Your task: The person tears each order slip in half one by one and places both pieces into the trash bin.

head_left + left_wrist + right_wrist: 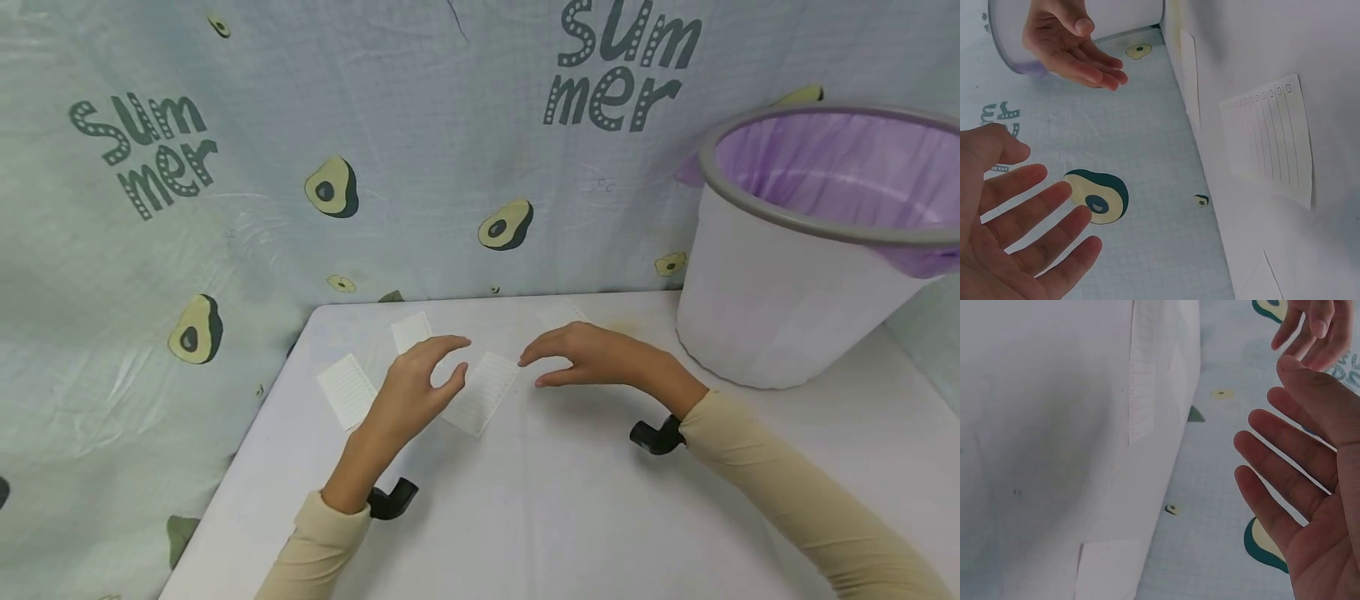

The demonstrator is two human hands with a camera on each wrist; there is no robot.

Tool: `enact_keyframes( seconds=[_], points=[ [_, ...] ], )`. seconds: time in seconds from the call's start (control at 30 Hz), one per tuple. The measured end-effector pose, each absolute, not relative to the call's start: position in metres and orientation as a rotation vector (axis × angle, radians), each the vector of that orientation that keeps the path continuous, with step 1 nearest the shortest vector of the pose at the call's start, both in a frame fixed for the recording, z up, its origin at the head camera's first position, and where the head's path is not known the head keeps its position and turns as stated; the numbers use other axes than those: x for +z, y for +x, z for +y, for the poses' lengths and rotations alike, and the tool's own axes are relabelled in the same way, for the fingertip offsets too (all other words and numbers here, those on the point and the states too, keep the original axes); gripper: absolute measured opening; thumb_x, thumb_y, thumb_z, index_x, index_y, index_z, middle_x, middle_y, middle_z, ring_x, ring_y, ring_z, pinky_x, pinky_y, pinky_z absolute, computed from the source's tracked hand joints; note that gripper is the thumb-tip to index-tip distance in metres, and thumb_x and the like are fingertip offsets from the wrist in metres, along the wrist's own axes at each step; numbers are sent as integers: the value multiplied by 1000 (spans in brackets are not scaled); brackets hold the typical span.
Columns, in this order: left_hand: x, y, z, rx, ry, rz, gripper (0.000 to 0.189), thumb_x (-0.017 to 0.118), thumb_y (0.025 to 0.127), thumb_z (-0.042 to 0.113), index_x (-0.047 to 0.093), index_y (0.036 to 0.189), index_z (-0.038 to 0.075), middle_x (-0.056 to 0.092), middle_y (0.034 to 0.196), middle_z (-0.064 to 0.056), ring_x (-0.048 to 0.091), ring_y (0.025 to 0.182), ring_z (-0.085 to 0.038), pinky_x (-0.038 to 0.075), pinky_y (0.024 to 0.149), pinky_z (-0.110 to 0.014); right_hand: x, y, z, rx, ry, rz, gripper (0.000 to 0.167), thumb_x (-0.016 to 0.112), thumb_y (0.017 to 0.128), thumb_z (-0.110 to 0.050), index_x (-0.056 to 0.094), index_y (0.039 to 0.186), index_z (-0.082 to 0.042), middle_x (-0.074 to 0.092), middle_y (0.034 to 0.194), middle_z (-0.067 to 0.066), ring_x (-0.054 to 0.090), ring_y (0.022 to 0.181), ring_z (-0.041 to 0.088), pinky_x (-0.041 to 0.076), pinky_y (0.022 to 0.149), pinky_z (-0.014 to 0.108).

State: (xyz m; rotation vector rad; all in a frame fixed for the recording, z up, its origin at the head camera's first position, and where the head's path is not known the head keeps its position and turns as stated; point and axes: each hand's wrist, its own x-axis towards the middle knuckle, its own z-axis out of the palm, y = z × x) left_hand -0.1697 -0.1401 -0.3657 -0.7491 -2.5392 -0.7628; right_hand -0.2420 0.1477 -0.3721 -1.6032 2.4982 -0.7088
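Several small sheets of lined paper lie on the white table. One lined sheet [482, 395] lies between the two hands in the head view. To its left is another sheet [347, 392], with a third sheet [411, 332] just behind the left hand. A further sheet [564, 312] lies at the back, behind the right hand. My left hand [414, 387] hovers over the sheets, fingers spread and relaxed, holding nothing. Opposite it, my right hand [588, 357] is held above the table with loosely bent, empty fingers. Small checkboxes line one edge of the middle sheet [1269, 140] in the left wrist view.
A white bin [787, 292] with a grey rim and purple liner stands at the table's back right. Behind the table [585, 517] hangs a pale cloth [420, 125] printed with avocados and lettering. Black wrist mounts [658, 435] sit under both wrists.
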Motion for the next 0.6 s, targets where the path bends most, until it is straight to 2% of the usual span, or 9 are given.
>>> enact_keyframes(
  seconds=[0.4, 0.6],
  points=[
    [-378, -169, -137, -736, -744, -2588, 31, 71, 94, 9, 69, 125, 5, 70, 125, -8, 65, 119, -26, 54, 99, -42, -394, -253, 130, -581, -1603, 2454, 33, 72, 97, -23, 71, 126, -8, 70, 127, 2, 64, 121, 21, 51, 103, 38],
    [-387, -167, -141, -760, -726, -2690, 36, 75, 94, 18, 68, 127, 5, 69, 127, -8, 64, 121, -27, 53, 101, -43, -401, -260, 121, -533, -1616, 2461, 32, 73, 96, -21, 71, 125, -7, 71, 125, 3, 65, 121, 20, 52, 102, 37]
  ],
)
